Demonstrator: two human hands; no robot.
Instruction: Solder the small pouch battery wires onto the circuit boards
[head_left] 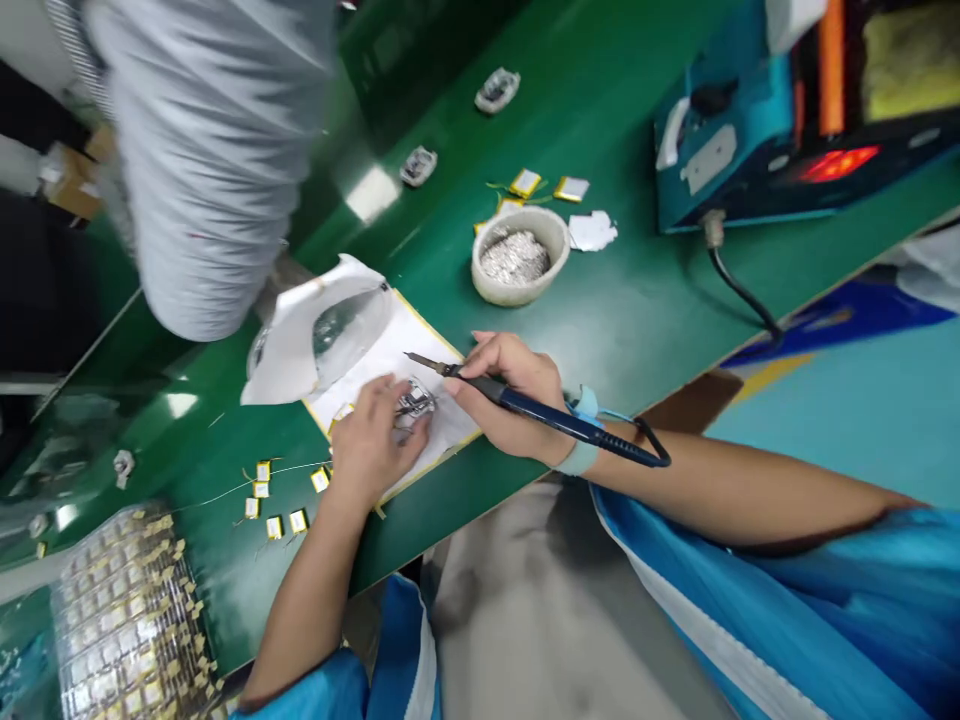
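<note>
Soldering iron [540, 415] held like pen in right hand [510, 395], fingers shut round dark grip, tip near small shiny part [415, 402], maybe tiny board, too blurry to tell. Left hand [375, 440] curled over part, fingers pressing it on white paper [420, 370]. Both arms reach over green bench [637, 320].

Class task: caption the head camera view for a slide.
A right hand holds a soldering iron near a small electronic part held by the left hand.
</note>
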